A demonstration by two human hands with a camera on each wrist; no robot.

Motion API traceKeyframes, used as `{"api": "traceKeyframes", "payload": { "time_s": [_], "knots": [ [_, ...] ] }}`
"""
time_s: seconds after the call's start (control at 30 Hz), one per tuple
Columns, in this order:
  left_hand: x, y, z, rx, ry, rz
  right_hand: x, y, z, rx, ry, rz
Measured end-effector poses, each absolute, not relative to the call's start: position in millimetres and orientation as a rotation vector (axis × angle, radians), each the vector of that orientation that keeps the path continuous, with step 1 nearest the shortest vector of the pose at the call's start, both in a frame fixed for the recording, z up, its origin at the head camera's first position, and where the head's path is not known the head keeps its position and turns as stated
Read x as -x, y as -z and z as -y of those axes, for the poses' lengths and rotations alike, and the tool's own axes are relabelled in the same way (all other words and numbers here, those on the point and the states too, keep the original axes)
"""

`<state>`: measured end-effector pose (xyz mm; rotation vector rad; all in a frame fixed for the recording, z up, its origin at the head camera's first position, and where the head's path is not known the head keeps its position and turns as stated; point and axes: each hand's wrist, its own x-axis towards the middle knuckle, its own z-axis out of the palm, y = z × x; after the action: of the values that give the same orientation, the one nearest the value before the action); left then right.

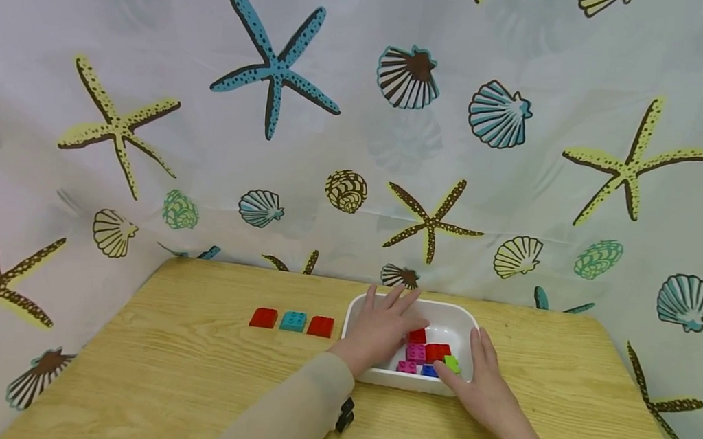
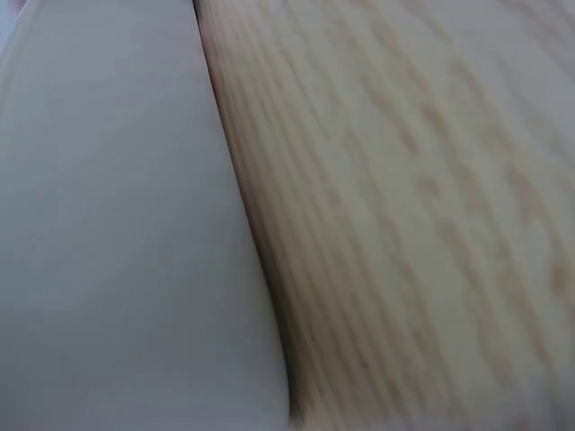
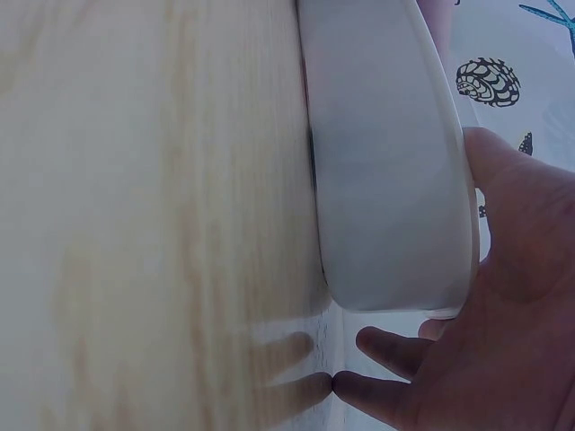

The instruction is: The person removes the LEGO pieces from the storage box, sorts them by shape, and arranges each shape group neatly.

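Observation:
A white plastic bin [image 1: 391,380] holds toy building bricks: pink bricks [image 1: 416,353], red bricks [image 1: 438,352], a blue brick [image 1: 429,370] and a lime green brick [image 1: 452,364]. Over the bin's left part my left hand [image 1: 378,328] spreads its fingers, tips over the far rim, thumb close to a red brick; it covers whatever lies beneath. My right hand [image 1: 487,389] holds the bin's near right corner. Its thumb [image 3: 494,157] hooks over the rim, while the other fingers [image 3: 382,395] reach down along the side, tips at the table.
Left of the bin, a red brick [image 1: 264,318], a teal brick [image 1: 293,321] and another red brick [image 1: 321,326] stand in a row on the wooden table [image 1: 192,358]. A patterned curtain [image 1: 333,142] hangs behind. A pale sleeve [image 2: 135,224] fills much of the left wrist view.

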<state>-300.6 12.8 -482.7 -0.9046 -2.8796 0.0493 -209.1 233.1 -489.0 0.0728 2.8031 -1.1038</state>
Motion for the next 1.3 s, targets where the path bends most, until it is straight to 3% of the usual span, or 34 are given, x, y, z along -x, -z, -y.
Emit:
{"api": "traceKeyframes", "payload": {
  "time_s": [0.7, 1.3],
  "knots": [
    [303, 480, -13, 0.818, 0.080, 2.904, 208, 486, -230, -0.082, 1.072, -2.801],
    [284, 457, 11, 0.660, 0.606, 2.845, 209, 486, -229, -0.082, 1.075, -2.792]
  ]
}}
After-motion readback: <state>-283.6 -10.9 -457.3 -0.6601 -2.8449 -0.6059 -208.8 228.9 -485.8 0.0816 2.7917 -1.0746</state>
